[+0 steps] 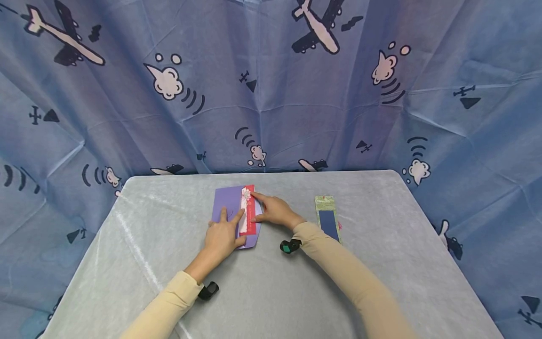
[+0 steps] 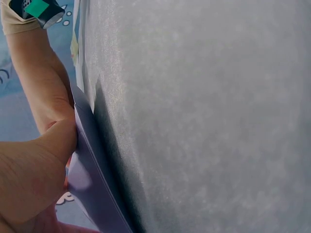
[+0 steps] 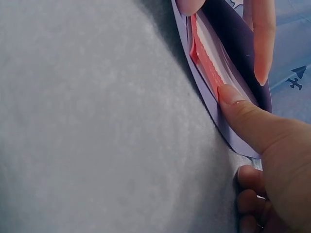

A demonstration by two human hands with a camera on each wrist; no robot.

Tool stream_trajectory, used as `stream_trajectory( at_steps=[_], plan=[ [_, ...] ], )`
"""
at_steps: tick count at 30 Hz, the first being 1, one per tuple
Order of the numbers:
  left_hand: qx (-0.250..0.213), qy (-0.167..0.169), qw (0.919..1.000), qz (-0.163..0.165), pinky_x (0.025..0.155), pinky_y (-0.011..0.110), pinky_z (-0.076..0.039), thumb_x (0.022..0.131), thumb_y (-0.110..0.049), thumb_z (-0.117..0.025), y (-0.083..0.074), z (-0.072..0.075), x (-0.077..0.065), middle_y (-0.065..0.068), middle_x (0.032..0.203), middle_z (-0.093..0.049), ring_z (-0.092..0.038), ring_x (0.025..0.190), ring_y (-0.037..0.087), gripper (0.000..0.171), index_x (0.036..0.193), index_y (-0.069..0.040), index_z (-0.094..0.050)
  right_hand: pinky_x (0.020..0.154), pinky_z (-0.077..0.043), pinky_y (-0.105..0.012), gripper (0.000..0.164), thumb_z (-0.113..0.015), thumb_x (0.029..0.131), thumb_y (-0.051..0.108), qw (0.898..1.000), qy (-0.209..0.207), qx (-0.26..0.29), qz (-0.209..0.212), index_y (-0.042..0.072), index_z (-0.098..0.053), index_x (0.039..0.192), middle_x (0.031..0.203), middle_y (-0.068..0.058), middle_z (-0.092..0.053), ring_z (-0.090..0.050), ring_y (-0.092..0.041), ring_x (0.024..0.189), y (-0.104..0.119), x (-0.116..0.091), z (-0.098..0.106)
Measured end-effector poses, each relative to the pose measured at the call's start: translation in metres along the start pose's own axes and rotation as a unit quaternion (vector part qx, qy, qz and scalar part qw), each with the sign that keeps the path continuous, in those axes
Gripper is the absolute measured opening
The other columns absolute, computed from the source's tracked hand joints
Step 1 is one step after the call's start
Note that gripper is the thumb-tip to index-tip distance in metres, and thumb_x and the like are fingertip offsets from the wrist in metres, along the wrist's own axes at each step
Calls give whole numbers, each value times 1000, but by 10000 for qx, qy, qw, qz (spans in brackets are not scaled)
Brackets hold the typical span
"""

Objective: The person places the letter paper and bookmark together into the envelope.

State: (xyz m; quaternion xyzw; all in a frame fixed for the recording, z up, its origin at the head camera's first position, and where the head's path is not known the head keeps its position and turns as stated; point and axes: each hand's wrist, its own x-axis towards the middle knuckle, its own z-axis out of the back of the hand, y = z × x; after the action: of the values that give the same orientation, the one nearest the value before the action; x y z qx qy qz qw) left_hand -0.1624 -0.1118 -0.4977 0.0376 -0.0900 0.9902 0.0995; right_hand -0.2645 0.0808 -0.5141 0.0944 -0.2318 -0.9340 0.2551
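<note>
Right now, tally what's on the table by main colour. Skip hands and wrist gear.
Purple: 1 (envelope)
Red and white: 1 (card)
Green with dark blue: 1 (flat strip)
Total: 3
Not counted: a pink bit at the strip's edge, too small to tell if separate.

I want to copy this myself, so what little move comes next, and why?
I'd probably have the right hand gently push the red-and-white card farther into the purple envelope. A strip of card shows at the open side, the right hand touches it there, and the left hand rests on the envelope, which should help steady it.
</note>
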Motion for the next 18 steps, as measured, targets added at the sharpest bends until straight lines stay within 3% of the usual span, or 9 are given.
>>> stream_trajectory(
  at_steps=[5, 8, 11, 15, 18],
  plan=[
    [13, 5, 10000, -5, 70, 58, -57, 76, -45, -78, 0, 2, -1, 35, 142, -48, -64, 88, 61, 80, 147, -25, -48, 87, -49, -36, 94, -80, 78, 48, 10000, -6, -57, -43, 21, -34, 155, 74, 3, -46, -45, -14, 73, 1, 0, 0],
    [12, 4, 10000, -13, 69, 58, -57, 76, -45, -78, -1, 3, -1, 35, 142, -48, -64, 88, 61, 80, 147, -25, -49, 91, -50, -39, 93, -80, 78, 48, 9999, 5, -60, -91, 21, -35, 155, 83, -1, -57, -49, -16, 79, 3, 0, 0],
    [24, -5, 10000, -26, 70, 58, -57, 76, -45, -78, 0, 2, -1, 36, 142, -48, -65, 87, 60, 79, 147, -25, -49, 99, -49, -41, 93, -80, 78, 48, 9999, 14, -75, -131, 22, -35, 155, 113, -7, -69, -55, -18, 90, 4, 0, 0],
    [38, 6, 10000, -34, 71, 59, -57, 76, -46, -78, 0, 2, 0, 36, 142, -48, -65, 87, 60, 79, 147, -24, -49, 105, -47, -43, 93, -79, 79, 48, 9998, 16, -88, -150, 23, -34, 155, 143, -10, -58, -60, -19, 105, 4, 1, 0],
    [26, 23, 10000, -17, 69, 58, -57, 77, -46, -78, 0, 2, 0, 36, 142, -48, -64, 88, 61, 79, 147, -25, -48, 103, -48, -42, 94, -79, 78, 49, 9998, 11, -100, -161, 23, -32, 156, 134, -11, -64, -60, -20, 100, 4, 1, -1]
  ],
)
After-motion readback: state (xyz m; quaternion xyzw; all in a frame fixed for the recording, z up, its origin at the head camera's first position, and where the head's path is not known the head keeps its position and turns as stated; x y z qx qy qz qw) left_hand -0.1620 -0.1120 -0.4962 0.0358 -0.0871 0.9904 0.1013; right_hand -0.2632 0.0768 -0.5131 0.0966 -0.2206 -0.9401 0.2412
